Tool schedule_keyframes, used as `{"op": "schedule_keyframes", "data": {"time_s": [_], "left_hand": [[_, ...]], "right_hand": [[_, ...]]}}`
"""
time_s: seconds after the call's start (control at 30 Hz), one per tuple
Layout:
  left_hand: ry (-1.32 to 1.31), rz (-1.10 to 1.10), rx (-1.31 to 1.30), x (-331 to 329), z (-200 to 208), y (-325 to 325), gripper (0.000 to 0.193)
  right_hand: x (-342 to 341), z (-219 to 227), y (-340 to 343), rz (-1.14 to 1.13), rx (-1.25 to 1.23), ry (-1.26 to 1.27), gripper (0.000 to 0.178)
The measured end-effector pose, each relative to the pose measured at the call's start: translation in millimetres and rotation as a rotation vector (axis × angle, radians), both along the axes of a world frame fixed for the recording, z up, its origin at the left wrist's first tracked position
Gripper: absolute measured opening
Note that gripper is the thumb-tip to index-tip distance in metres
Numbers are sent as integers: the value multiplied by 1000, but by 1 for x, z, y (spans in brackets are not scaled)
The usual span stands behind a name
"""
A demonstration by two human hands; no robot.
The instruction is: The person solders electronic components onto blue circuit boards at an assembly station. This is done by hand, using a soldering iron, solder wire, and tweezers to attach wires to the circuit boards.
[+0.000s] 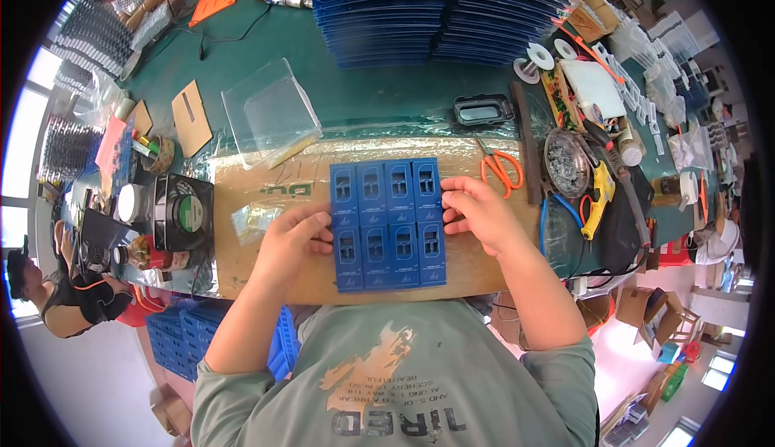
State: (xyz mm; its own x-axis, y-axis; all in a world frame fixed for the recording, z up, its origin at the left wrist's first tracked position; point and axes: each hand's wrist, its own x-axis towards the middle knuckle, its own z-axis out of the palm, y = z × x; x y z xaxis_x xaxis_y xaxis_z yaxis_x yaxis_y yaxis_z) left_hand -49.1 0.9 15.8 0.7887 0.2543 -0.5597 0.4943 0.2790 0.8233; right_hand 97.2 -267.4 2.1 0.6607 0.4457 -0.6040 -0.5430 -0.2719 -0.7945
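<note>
A blue rectangular plastic panel point(388, 222) lies in front of me on the brown cardboard mat point(484, 268). It is made up of several matching blocks in two rows, each with a recessed opening. My left hand point(295, 235) grips its left edge, with the thumb on top and the fingers curled at the side. On the opposite edge, my right hand point(482, 219) holds the panel between thumb and fingertips. Beyond the right hand lie orange-handled scissors point(501, 171). A small clear plastic bag point(253, 222) rests by the left hand.
Tall stacks of blue panels point(379, 23) stand at the back. A clear plastic tray point(270, 112) and a black-framed fan point(184, 214) are on the left. To the right are a metal dish point(567, 161), yellow-handled pliers point(598, 201) and a dark bar point(526, 144). Other people sit at the left.
</note>
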Motion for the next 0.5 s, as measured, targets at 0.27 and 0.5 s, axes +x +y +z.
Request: {"op": "schedule_keyframes", "data": {"time_s": [0.27, 0.5], "left_hand": [[-4, 22, -145, -1, -5, 6, 40], [5, -5, -151, 0, -2, 5, 35]], "right_hand": [[2, 2, 1, -19, -5, 35, 36], [8, -4, 6, 3, -73, 68, 28]]}}
